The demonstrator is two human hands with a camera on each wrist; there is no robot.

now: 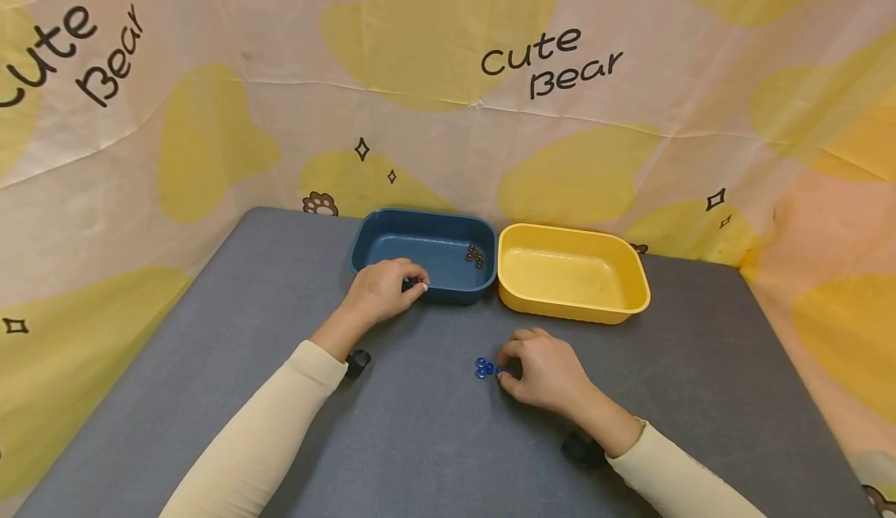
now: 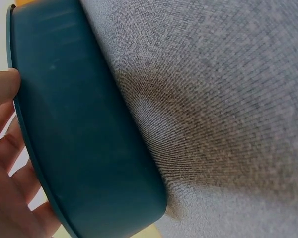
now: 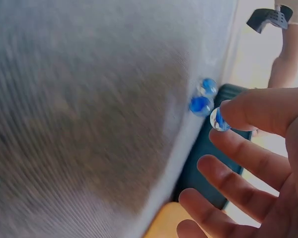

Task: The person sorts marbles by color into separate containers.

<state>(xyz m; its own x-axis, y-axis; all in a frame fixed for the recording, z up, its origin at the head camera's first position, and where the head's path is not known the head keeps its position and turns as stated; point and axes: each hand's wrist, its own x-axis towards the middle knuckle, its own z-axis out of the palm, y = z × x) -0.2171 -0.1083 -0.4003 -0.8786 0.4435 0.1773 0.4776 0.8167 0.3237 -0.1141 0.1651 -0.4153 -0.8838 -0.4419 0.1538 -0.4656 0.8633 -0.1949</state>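
My left hand (image 1: 383, 291) is at the near rim of the blue tub (image 1: 428, 295), its thumb in front of the rim and its fingers behind it in the left wrist view, gripping the edge. Several small brown marbles (image 1: 474, 256) lie inside the tub, toward its right end. On the table, my right hand (image 1: 549, 370) pinches a clear marble with blue streaks (image 3: 218, 120) between thumb and index finger. Just left of those fingertips sit a few more blue marbles (image 1: 481, 372), close together; the right wrist view shows two of them (image 3: 201, 105).
A yellow tub (image 1: 574, 312) stands against the blue tub's right side. Both tubs are at the back of the grey table (image 1: 420, 425). Behind rises a printed cloth (image 1: 434, 51) with yellow patches and lettering. Dark devices (image 1: 358, 362) are worn under the wrists.
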